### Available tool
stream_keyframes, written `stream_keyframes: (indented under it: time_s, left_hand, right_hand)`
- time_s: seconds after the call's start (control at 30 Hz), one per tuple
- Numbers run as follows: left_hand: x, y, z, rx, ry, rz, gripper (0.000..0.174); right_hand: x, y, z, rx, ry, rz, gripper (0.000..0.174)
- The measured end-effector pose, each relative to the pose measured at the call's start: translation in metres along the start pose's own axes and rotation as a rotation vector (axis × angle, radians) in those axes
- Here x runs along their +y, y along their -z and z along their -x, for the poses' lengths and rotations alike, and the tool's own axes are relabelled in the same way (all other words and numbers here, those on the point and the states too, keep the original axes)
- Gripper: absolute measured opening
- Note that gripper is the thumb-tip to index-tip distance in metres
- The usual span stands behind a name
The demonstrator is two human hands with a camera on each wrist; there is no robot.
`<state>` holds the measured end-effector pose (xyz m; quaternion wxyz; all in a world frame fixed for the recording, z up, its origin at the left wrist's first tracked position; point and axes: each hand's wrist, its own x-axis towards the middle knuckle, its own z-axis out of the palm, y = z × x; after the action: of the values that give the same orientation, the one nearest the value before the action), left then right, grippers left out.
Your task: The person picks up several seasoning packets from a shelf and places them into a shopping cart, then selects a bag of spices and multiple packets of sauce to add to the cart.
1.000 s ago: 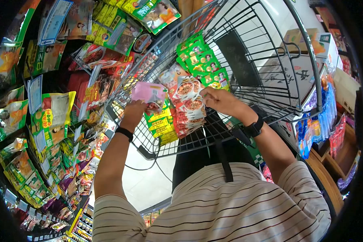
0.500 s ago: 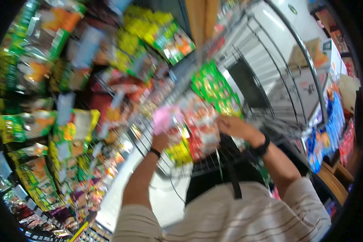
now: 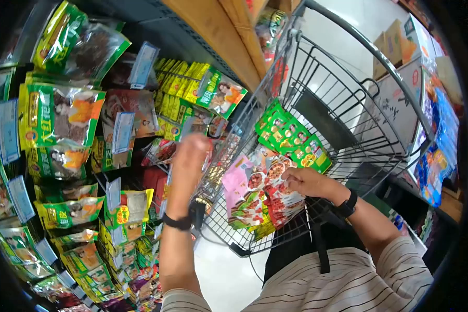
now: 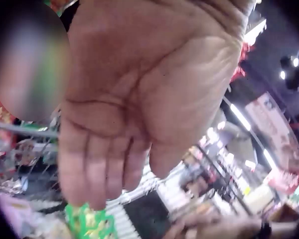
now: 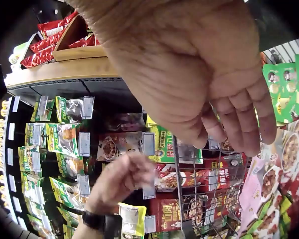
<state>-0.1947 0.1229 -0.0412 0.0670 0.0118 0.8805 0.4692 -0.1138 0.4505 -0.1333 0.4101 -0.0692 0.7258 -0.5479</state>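
Find left hand (image 4: 122, 112) raised above floor level between shopping cart (image 3: 323, 117) and hanging packets (image 3: 187, 80), blurred in head view. Read fingers as straight and side by side in left wrist view, with bare palm and nothing held. Cannot tell of any contact with the hanging packets.

Find right hand (image 3: 309, 183) over the cart, just beside red-and-white packets (image 3: 283, 210). Read fingers as nearly straight and close together in right wrist view, with nothing seen in the grasp. Cannot tell whether touching the packets.

Locate red-and-white packets inside the cart, overlapping one another. Note pink packet (image 3: 235, 179) along the left side of the same pile, green packets (image 3: 291, 132) lying further in, and yellow packets (image 3: 262, 230) partly covered at the near end.

Record price tags (image 3: 122, 131) between packets on the rack, dark band (image 3: 347, 205) on right wrist, striped shirt (image 3: 343, 268) on the person, and stacked cartons (image 3: 392, 101) beyond the cart.
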Motion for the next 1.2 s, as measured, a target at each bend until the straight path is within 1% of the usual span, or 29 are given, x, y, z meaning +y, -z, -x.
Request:
stream_keyframes:
  time_s: [0.03, 0.1, 0.17, 0.27, 0.3, 0.37, 0.43, 0.47, 0.5, 0.63, 0.67, 0.9, 1.03, 1.13, 1.2]
  left_hand:
    - [0.023, 0.012, -0.022, 0.125, -0.008, -0.032, 0.036]
    - [-0.003, 0.033, -0.072, 0.367, -0.11, 0.026, 0.045]
    - [-0.013, 0.047, -0.111, 0.608, -0.099, 0.05, 0.041]
    - [-0.051, 0.088, -0.158, 0.605, 0.113, -0.223, 0.049]
    - [-0.046, 0.087, -0.16, 0.595, 0.174, -0.093, 0.055]
    - [-0.022, 0.082, -0.161, 0.574, 0.296, 0.17, 0.068]
    - [-0.022, 0.082, -0.167, 0.609, 0.365, 0.261, 0.072]
    - [-0.034, 0.087, -0.176, 0.655, 0.373, 0.218, 0.068]
    - [-0.045, 0.094, -0.185, 0.674, 0.37, 0.197, 0.067]
    - [-0.066, 0.107, -0.205, 0.676, 0.285, 0.182, 0.062]
    - [-0.071, 0.11, -0.208, 0.677, 0.268, 0.179, 0.06]
    - [-0.091, 0.124, -0.224, 0.678, 0.158, 0.148, 0.052]
    - [-0.093, 0.125, -0.229, 0.672, 0.09, 0.124, 0.048]
    - [-0.094, 0.121, -0.233, 0.667, 0.023, 0.101, 0.044]
    - [-0.095, 0.118, -0.232, 0.668, -0.036, 0.073, 0.042]
  right_hand:
    - [0.005, -0.002, -0.001, 0.003, 0.023, 0.009, 0.029]
    - [0.015, -0.006, -0.004, 0.007, 0.071, 0.032, 0.028]
    - [0.013, -0.007, -0.003, 0.003, 0.047, -0.049, 0.026]
    - [0.011, -0.004, 0.001, 0.006, 0.041, -0.106, 0.025]
    - [0.012, -0.004, 0.0, 0.006, 0.045, -0.113, 0.024]
    - [0.017, -0.005, -0.002, -0.011, 0.031, -0.153, 0.024]
    - [0.03, -0.008, -0.002, -0.001, 0.047, -0.166, 0.024]
    - [0.041, -0.012, -0.005, 0.016, 0.07, -0.16, 0.025]
    - [0.048, -0.014, -0.007, 0.034, 0.094, -0.153, 0.027]
    - [0.038, -0.01, -0.004, 0.029, 0.032, -0.171, 0.03]
    - [0.034, -0.005, -0.004, -0.037, -0.039, -0.175, 0.024]
    - [0.047, -0.018, -0.018, -0.081, -0.085, -0.174, 0.022]
    - [0.041, -0.024, -0.024, -0.085, -0.04, -0.084, 0.026]
    - [0.04, -0.032, -0.029, -0.04, 0.05, -0.127, 0.025]
    - [0.039, -0.034, -0.03, -0.044, 0.038, -0.146, 0.025]
